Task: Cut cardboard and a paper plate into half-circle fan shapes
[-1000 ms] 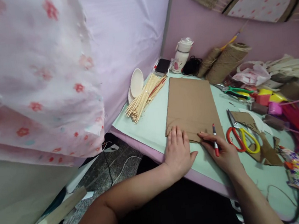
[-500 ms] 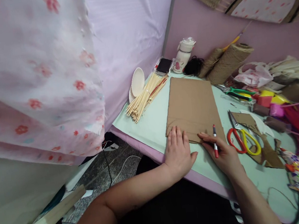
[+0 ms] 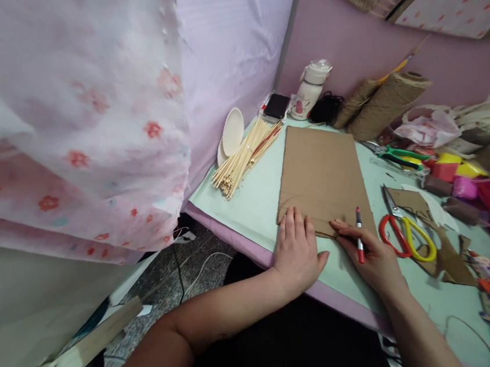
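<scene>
A brown rectangular piece of cardboard (image 3: 322,169) lies flat on the light green table cover (image 3: 256,205). My left hand (image 3: 299,256) rests palm down, its fingers stretched over the cardboard's near left edge. At the near right edge, the thumb and fingertips of my right hand (image 3: 376,263) touch the cardboard. A red and white pen (image 3: 359,233) is tucked between the fingers of that same hand, pointing up and away. Scissors (image 3: 400,225) with one red and one yellow handle lie just right of my right hand.
Wooden skewers (image 3: 242,160) lie in a bundle at left, by white oval dishes (image 3: 233,131). A white bottle (image 3: 311,86), a dark phone-like object (image 3: 276,106) and twine rolls (image 3: 388,104) line the back. Green-handled pliers (image 3: 400,155), cardboard scraps (image 3: 452,261) and colourful craft materials crowd the right.
The view has shifted slightly, so the table things appear a little further right. Both hands keep their places on the cardboard, and the pen stays in my right hand.
</scene>
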Demonstrator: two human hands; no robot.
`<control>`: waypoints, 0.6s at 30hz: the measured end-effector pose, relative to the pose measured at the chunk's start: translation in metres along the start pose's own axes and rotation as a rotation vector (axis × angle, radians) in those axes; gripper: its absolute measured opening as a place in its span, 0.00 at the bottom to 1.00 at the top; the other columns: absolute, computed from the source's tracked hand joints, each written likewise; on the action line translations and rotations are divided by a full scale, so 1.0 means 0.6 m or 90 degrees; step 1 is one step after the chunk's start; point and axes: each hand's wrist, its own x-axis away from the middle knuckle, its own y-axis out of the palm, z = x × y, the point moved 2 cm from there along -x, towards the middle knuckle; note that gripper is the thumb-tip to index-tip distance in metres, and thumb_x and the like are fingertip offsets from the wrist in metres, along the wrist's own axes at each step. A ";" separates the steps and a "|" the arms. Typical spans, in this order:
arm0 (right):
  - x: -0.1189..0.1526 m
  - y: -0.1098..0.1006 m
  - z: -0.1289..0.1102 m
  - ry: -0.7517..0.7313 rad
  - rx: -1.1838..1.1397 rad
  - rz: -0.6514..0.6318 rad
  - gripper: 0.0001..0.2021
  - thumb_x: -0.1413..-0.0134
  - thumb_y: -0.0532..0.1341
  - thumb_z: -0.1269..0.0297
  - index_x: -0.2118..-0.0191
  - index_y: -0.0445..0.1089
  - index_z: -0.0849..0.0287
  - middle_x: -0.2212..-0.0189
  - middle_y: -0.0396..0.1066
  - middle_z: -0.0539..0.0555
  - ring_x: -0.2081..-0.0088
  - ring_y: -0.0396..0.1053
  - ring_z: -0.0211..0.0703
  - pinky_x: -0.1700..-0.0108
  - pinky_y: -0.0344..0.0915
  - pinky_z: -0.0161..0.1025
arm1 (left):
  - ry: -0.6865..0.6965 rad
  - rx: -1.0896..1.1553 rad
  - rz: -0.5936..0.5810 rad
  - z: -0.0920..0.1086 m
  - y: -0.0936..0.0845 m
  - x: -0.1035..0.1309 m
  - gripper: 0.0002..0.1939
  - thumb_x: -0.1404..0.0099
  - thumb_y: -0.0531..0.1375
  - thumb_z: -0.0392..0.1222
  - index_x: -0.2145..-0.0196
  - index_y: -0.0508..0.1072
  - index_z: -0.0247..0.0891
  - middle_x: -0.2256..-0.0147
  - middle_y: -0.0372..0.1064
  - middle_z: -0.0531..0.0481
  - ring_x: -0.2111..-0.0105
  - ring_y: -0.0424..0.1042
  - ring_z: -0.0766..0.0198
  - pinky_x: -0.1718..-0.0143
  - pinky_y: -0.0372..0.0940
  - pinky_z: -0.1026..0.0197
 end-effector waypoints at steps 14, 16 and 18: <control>0.000 0.001 -0.001 -0.007 -0.006 -0.001 0.05 0.43 0.62 0.63 0.60 0.71 0.52 0.55 0.78 0.57 0.49 0.73 0.53 0.46 0.70 0.56 | -0.003 0.009 0.003 0.000 -0.002 0.000 0.40 0.35 0.54 0.57 0.37 0.55 0.21 0.35 0.48 0.23 0.34 0.45 0.40 0.38 0.50 0.43; 0.001 0.001 -0.001 -0.007 -0.004 -0.001 0.05 0.43 0.62 0.63 0.60 0.70 0.52 0.54 0.77 0.58 0.49 0.73 0.53 0.45 0.69 0.56 | -0.003 0.010 0.001 0.000 -0.003 0.000 0.40 0.34 0.54 0.57 0.37 0.55 0.21 0.35 0.47 0.23 0.34 0.45 0.39 0.38 0.50 0.42; 0.002 0.001 0.000 -0.004 -0.002 -0.003 0.05 0.42 0.62 0.63 0.59 0.70 0.53 0.54 0.77 0.58 0.49 0.73 0.53 0.45 0.69 0.56 | -0.002 0.011 -0.002 0.000 -0.003 0.000 0.40 0.34 0.54 0.57 0.37 0.54 0.21 0.35 0.46 0.23 0.34 0.45 0.39 0.38 0.50 0.42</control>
